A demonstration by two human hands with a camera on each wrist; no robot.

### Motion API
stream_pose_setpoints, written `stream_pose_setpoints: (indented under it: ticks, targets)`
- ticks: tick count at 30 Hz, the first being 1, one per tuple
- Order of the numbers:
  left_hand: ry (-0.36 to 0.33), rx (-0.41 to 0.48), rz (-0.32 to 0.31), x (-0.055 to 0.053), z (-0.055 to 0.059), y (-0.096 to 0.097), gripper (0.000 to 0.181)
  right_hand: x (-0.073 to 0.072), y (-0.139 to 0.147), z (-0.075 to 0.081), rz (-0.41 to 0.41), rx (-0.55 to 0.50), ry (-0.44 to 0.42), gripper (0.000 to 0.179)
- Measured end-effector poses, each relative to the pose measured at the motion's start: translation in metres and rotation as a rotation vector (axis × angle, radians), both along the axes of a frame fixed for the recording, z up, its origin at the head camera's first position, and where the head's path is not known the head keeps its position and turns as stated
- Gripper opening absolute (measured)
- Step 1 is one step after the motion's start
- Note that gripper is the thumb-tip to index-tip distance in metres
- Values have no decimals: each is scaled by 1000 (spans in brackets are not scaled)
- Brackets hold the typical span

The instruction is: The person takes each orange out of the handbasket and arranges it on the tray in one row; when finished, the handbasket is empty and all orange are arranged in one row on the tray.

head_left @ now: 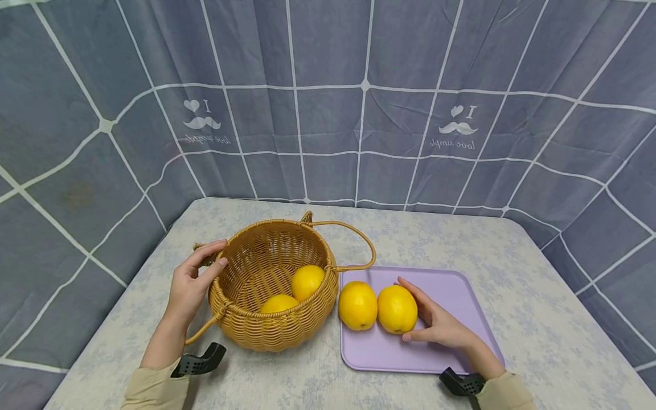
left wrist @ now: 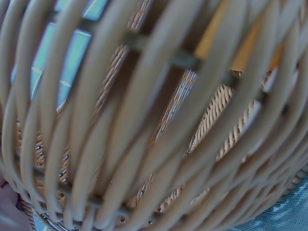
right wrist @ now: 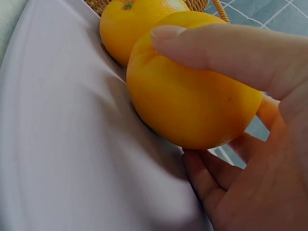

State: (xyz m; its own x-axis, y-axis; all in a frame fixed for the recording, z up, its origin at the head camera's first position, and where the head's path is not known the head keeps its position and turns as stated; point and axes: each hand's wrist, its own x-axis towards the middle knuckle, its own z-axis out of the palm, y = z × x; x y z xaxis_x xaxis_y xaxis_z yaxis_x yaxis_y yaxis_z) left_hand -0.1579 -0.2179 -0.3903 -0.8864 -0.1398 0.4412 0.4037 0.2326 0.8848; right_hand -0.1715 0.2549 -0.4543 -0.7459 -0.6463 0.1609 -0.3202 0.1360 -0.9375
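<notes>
A tan wicker basket (head_left: 277, 333) stands tilted toward me on the left half of the table, with two oranges (head_left: 307, 282) inside. My left hand (head_left: 187, 282) grips its left rim, thumb over the edge; the left wrist view is filled by the basket's woven side (left wrist: 144, 120). To the right, a lilac tray (head_left: 456, 285) carries two more oranges side by side. Thumb and fingers of my right hand (head_left: 443, 324) curl round the right-hand orange (head_left: 397, 309). In the right wrist view the thumb lies on that orange (right wrist: 192, 101), which touches the other orange (right wrist: 134, 24).
The basket's right handle (head_left: 366, 239) loops out above the tray's back left corner. Patterned pale cloth covers the table (head_left: 538, 319). A grey-blue curtain (head_left: 328, 119) with white grid lines hangs behind the table and along both sides.
</notes>
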Motion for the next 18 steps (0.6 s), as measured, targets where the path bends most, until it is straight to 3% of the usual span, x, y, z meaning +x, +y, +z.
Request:
stream_pose_setpoints:
  ticks: [10,18]
  targets:
    - [-10,-2,3,0,1,0,32,-2,4,3,10,25,30,97]
    - [-15,-5,6,0,1,1,33,-3,13,26,-86,172,117,80]
